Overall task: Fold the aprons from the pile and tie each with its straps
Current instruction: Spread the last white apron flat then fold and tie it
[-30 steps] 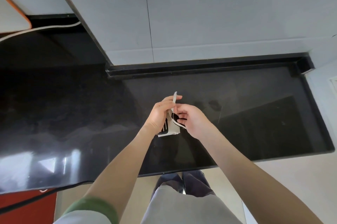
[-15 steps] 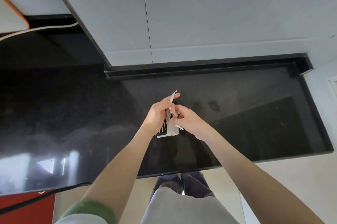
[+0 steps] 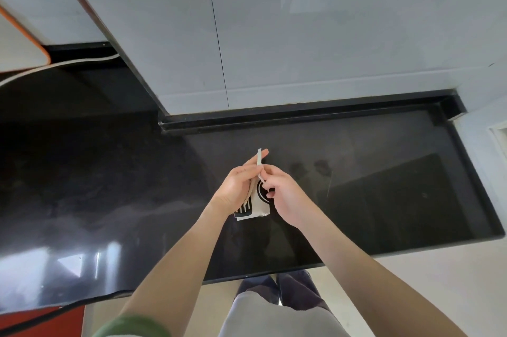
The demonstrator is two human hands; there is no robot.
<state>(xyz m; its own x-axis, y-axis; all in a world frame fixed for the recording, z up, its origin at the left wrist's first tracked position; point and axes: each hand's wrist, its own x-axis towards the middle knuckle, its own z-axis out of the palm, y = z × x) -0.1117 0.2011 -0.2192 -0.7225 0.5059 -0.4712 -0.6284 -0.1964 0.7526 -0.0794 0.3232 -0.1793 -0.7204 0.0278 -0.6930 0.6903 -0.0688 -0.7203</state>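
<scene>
A small folded apron bundle (image 3: 259,206), beige with black printed shapes, is held above the black countertop (image 3: 384,185). My left hand (image 3: 237,188) grips the bundle from the left, fingers stretched up along it. A thin beige strap (image 3: 259,157) sticks up past my left fingertips. My right hand (image 3: 285,194) pinches the strap close to the bundle's top, its fingers curled over the bundle's right side. How the strap runs around the bundle is hidden by my hands.
Grey wall cabinets (image 3: 301,34) hang over the back of the counter. A white cable (image 3: 55,67) and an orange-edged object (image 3: 22,42) are at the far left. A black cord (image 3: 41,317) runs over the counter's front left edge. No apron pile is in view.
My right hand has slid up the strap and now pinches it nearer the top of the bundle. The left hand keeps its grip; the bundle has barely shifted.
</scene>
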